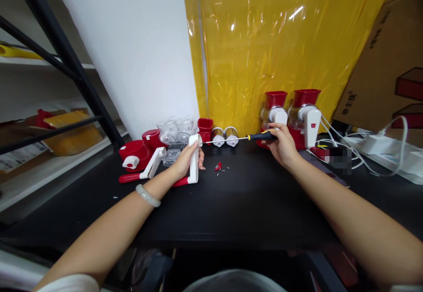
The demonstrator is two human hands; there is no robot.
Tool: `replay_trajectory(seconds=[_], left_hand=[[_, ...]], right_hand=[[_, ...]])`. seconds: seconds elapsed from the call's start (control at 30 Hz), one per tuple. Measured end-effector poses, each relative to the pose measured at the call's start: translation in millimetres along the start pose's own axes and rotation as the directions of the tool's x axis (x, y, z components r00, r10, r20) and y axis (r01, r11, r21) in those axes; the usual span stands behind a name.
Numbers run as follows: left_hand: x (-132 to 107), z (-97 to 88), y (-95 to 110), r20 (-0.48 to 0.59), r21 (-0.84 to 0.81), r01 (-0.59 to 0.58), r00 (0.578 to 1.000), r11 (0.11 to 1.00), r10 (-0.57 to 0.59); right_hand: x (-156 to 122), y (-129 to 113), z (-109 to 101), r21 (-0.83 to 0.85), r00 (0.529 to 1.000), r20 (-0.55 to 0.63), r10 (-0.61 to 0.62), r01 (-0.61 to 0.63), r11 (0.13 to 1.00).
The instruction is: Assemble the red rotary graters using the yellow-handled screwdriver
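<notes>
My left hand (185,162) is closed around a white crank handle (194,164) with a red grip, held upright above the black table. In my right hand (281,144) is a long screwdriver (262,136) with a black and yellow handle, lying level. Its thin shaft points left, and the tip meets the upper end of the crank handle; the exact contact is too small to make out. On the table between my hands lie a small red piece (218,166) and several tiny screws or pins. My left fingers are partly hidden behind the crank handle.
Red grater bodies (135,155), another crank handle (153,165) and clear plastic parts (176,129) stand at left. Two metal drums (231,136) sit at the back. Two assembled rotary graters (307,115) stand at right, near white cables and a power strip (393,151).
</notes>
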State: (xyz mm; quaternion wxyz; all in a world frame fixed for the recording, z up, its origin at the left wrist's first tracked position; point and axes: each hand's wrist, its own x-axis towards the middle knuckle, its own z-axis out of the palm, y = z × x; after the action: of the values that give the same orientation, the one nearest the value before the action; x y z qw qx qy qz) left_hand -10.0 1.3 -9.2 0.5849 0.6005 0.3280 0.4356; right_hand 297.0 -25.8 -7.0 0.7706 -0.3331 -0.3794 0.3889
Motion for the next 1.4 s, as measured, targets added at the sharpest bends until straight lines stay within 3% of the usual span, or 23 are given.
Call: replay_trajectory(seconds=[0.53,0.97,1.27,1.4], left_hand=[[-0.7,0.1,-1.6,0.037,0.017,-0.043,0.998,0.999,0.042],[-6.1,8.1,-4.0,0.091,0.011,-0.110,0.990,0.994,0.108],[-2.2,-0.9,-0.9,0.038,0.041,-0.093,0.995,0.995,0.091],[-2.9,-1.0,-1.3,0.067,0.069,-0.102,0.993,0.992,0.097]], right_hand=[[2.7,17.9,-2.1,-0.042,0.998,-0.065,-0.006,0.004,0.999],[3.7,8.4,-2.5,-0.170,0.981,-0.086,-0.171,0.155,0.973],[-1.8,9.0,-1.3,-0.119,0.997,0.038,-0.064,0.068,0.990],[0.2,10.3,-3.0,-0.134,0.999,0.015,-0.048,0.050,0.990]])
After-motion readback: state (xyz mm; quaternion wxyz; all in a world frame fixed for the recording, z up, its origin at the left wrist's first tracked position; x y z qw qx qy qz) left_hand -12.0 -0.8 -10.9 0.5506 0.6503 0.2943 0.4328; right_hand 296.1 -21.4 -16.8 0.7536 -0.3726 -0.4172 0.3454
